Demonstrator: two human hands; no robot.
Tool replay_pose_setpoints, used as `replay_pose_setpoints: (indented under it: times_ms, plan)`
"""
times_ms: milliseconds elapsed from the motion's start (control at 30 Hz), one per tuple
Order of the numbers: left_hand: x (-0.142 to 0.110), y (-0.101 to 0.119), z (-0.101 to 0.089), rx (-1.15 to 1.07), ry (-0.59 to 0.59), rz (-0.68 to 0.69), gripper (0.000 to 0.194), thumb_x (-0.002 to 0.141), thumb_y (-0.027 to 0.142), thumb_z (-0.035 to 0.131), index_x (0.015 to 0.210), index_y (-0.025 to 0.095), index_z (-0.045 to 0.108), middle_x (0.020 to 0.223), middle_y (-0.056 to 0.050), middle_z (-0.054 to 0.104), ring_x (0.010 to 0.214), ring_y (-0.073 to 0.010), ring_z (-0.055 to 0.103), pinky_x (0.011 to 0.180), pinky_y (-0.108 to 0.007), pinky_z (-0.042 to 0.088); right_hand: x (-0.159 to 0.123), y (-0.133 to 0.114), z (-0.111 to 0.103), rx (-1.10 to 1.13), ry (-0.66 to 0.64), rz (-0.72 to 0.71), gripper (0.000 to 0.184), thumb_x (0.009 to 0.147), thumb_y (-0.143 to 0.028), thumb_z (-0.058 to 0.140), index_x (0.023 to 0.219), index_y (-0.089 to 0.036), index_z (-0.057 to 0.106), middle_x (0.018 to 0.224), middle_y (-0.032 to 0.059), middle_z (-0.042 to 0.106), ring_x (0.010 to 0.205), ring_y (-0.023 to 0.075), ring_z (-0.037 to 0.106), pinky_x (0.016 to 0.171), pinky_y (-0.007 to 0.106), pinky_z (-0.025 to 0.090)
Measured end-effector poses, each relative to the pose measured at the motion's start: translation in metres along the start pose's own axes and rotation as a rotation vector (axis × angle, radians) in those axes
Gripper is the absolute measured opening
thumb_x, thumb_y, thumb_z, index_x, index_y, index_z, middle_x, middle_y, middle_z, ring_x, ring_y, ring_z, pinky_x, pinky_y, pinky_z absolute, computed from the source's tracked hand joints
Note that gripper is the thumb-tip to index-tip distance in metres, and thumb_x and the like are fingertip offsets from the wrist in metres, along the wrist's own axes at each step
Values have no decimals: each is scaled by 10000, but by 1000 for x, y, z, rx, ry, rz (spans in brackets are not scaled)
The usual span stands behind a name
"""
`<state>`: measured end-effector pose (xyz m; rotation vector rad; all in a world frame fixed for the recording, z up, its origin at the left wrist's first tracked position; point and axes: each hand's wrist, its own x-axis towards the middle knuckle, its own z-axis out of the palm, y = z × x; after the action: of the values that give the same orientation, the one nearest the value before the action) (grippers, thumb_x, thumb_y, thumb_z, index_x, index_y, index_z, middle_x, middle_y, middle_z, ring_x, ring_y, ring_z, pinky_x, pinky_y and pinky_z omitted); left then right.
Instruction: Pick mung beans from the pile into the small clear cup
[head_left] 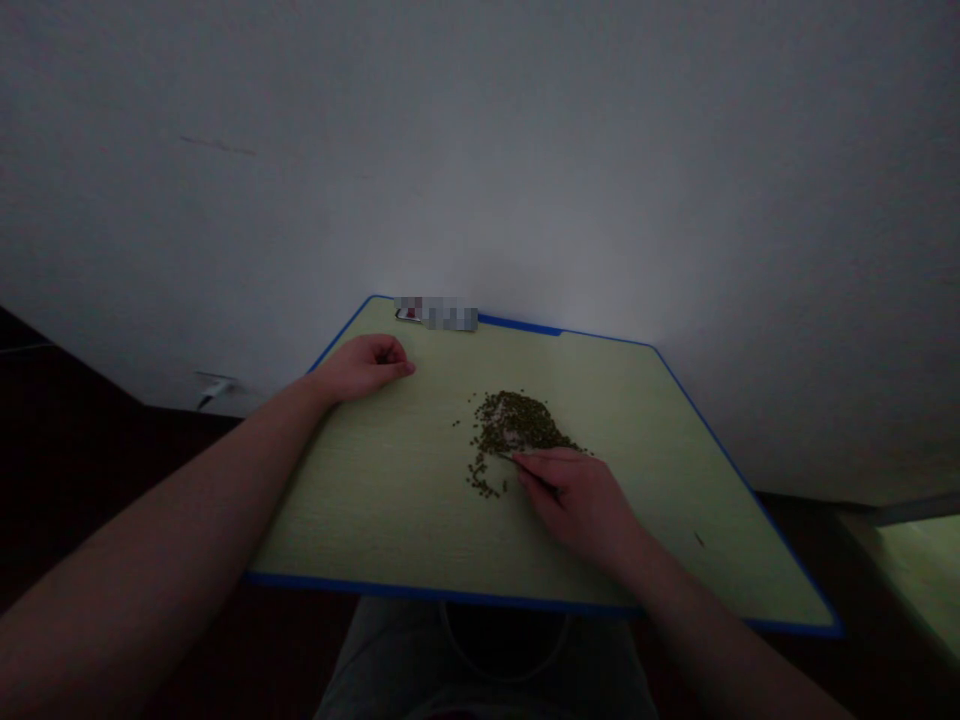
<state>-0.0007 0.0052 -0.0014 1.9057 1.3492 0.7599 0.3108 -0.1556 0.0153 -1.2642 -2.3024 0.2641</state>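
Note:
A pile of small green beans (516, 425) lies near the middle of a pale green desk top with a blue edge (420, 586). My right hand (581, 500) rests on the desk just below the pile, fingers drawn together in a pinch at the pile's near edge; what they grip is too small to make out. A few loose beans (484, 485) are scattered left of those fingertips. My left hand (366, 365) lies on the desk's far left part, fingers curled loosely under, apart from the beans.
A small blurred object (439, 313) sits at the desk's far edge against a white wall (525, 150). A second pale green surface (926, 570) shows at the right. The floor around is dark; my lap is under the near edge.

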Motion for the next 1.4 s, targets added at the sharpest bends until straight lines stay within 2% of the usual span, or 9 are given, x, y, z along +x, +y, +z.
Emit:
replay_pose_setpoints:
  times_ms: [367,633,867,1067,1267,1400]
  plan:
    - [0,0,1,12,-3,5,264,705,415,668,713,176,558,575,39,492,528,-86,420,524,-236,340,4,-1,2,-23,-4,80,312,899,-200,491,1098,-147,726,1003,84,756,894,195,710,844,333,559]
    - [1,-1,0,3,-8,4,272,708,425,663,713,174,558,603,32,503,537,-88,427,520,-239,341,-4,-2,-1,-4,-19,56,318,909,-211,482,1098,-141,727,989,83,758,874,208,711,821,351,567]
    - [-1,3,1,-8,-3,-2,270,700,420,663,701,176,550,585,35,505,529,-89,432,520,-240,339,2,1,1,31,3,63,312,897,-205,486,1080,-152,734,1011,85,756,898,208,710,833,359,567]
    - [-1,3,1,3,6,-7,263,692,421,664,697,179,560,582,28,513,531,-98,436,517,-245,337,2,-1,0,78,-8,18,303,901,-212,496,1100,-207,724,993,50,761,883,190,708,814,346,563]
    - [2,-5,0,17,10,8,269,697,426,672,719,180,566,607,24,529,553,-99,456,533,-242,352,5,-1,0,81,-46,36,270,901,-199,510,1046,-196,738,939,47,762,859,181,701,800,320,551]
    - [1,-3,0,12,0,7,263,711,423,663,717,180,564,586,34,506,536,-92,438,531,-241,349,7,-1,1,90,-52,51,263,902,-203,524,1062,-195,732,966,43,758,866,174,697,802,311,545]
